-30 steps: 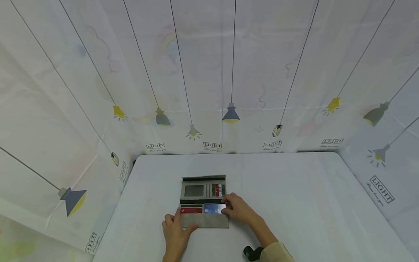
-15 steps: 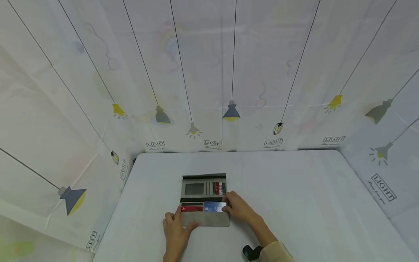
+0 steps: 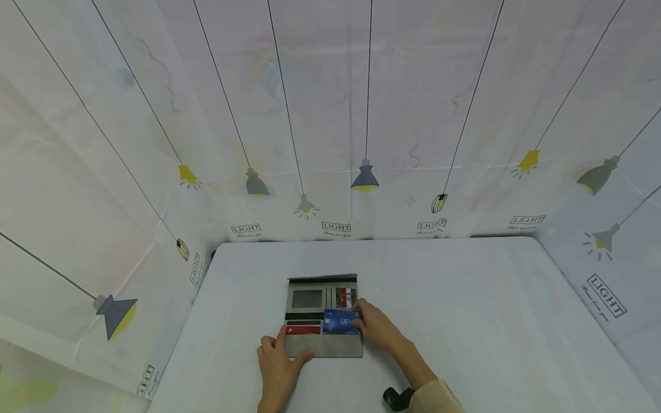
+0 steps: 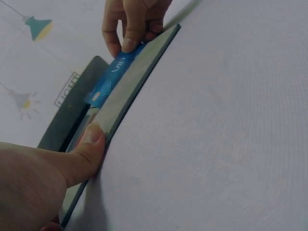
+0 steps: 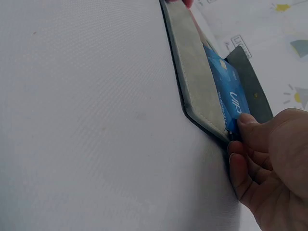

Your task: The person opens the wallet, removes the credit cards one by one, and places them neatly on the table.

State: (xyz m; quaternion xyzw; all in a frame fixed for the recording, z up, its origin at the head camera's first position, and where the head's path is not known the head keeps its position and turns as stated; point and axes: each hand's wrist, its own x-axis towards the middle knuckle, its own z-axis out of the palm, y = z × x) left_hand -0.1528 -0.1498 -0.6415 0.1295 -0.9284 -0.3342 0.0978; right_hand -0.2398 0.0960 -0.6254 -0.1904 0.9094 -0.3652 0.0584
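The blue card point(image 3: 341, 322) is sticking up higher out of the wallet point(image 3: 321, 316) than a moment ago, so it is coming out of its pocket. The right hand point(image 3: 378, 328) is pinching the card's right end with curled fingers. The left hand point(image 3: 277, 367) is pressing its thumb on the wallet's lower left corner, low in the middle of the head view. The other left fingers are hiding. The small cards higher up are too tiny to read.
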